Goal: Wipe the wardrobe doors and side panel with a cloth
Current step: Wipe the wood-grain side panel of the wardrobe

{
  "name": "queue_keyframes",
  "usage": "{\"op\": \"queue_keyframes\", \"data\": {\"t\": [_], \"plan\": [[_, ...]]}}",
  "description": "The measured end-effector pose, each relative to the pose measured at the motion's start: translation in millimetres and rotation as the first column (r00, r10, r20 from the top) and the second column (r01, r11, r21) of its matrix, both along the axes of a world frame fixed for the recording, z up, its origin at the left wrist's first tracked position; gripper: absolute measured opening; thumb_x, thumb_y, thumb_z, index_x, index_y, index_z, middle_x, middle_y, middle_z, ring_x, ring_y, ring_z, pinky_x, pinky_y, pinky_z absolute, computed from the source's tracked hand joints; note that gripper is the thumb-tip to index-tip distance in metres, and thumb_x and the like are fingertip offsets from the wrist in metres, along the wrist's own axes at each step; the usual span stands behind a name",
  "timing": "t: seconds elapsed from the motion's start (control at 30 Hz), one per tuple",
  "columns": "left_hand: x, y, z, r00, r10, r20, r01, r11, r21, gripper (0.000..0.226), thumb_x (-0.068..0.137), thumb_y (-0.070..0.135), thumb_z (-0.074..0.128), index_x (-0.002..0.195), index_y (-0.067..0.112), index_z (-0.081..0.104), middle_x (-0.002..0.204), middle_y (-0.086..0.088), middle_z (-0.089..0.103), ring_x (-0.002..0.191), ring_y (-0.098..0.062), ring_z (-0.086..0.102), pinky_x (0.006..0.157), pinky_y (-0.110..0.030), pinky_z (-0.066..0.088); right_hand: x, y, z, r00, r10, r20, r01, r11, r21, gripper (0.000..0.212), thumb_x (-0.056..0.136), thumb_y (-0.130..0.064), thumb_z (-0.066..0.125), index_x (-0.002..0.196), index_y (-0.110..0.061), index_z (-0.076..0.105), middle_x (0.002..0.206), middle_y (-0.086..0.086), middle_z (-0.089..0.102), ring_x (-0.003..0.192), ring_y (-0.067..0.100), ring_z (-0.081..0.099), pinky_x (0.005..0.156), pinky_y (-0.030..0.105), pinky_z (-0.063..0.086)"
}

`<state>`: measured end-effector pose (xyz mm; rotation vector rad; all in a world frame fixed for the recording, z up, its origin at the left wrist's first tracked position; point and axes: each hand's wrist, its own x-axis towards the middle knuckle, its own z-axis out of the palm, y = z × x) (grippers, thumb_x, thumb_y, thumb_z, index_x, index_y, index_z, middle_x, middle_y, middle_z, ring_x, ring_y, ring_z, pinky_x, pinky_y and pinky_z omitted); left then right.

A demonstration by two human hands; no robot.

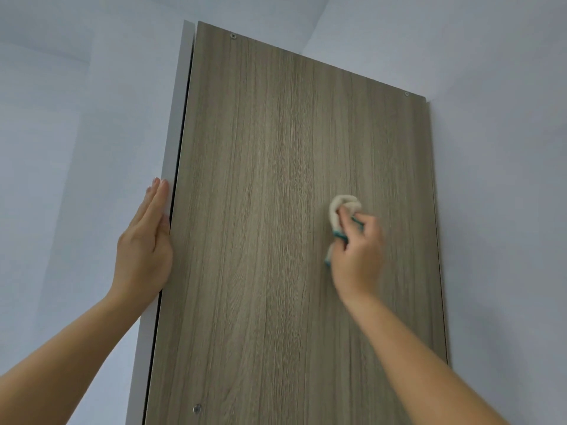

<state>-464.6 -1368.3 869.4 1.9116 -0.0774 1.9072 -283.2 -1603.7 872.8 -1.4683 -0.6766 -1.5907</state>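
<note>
Wiping looks unfinished: right hand (357, 253) grips cloth (340, 207) mid side panel (260, 148); left hand (144, 240) lies flat at its left edge.

The panel (276, 210) was grey-brown wood-grain board, matt and smooth-looking, with fine vertical streaks. The strip (181, 118) along its left edge was plain white and smooth; its material could not be told. A screw (197, 408) near the bottom was shiny metal. The cloth (339, 207) was soft cream fabric with teal trim. The wall (61, 118) was pale and matt.
</note>
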Motion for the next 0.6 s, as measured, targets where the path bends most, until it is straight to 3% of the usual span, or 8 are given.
{"op": "queue_keyframes", "data": {"t": [0.2, 0.37, 0.6], "plan": [[-9, 13, 2, 0.999, 0.014, -0.036, -0.012, 0.998, 0.058, 0.051, 0.102, 0.006, 0.035, 0.149, 0.026, 0.032, 0.152, 0.016, 0.028, 0.142, 0.004, 0.019, 0.112, -0.005, 0.011, -59, 74, -13, 0.986, 0.057, 0.159, -0.033, 0.988, -0.152, 0.044, 0.084, -0.009, 0.065, 0.127, -0.015, 0.063, 0.109, 0.008, 0.056, 0.095, 0.025, 0.050, 0.071, 0.035, 0.051], [-12, 19, 6, 0.999, 0.005, -0.047, -0.001, 0.996, 0.087, 0.051, 0.100, 0.002, 0.038, 0.147, 0.025, 0.036, 0.152, 0.013, 0.032, 0.136, 0.017, 0.017, 0.111, -0.004, 0.013, -93, 114, -23, 0.947, 0.062, 0.315, 0.030, 0.960, -0.280, 0.037, 0.089, -0.018, 0.053, 0.125, -0.016, 0.064, 0.110, 0.008, 0.060, 0.090, 0.024, 0.052, 0.074, 0.034, 0.047], [-23, 24, 9, 0.994, -0.012, -0.110, 0.022, 0.995, 0.095, 0.054, 0.100, 0.006, 0.043, 0.144, 0.037, 0.038, 0.149, 0.022, 0.034, 0.139, 0.012, 0.017, 0.107, 0.001, 0.014, -105, 129, -40, 0.852, 0.119, 0.509, 0.151, 0.876, -0.457, 0.031, 0.096, -0.017, 0.051, 0.125, -0.019, 0.064, 0.112, 0.007, 0.061, 0.088, 0.023, 0.048, 0.071, 0.035, 0.039]]}}
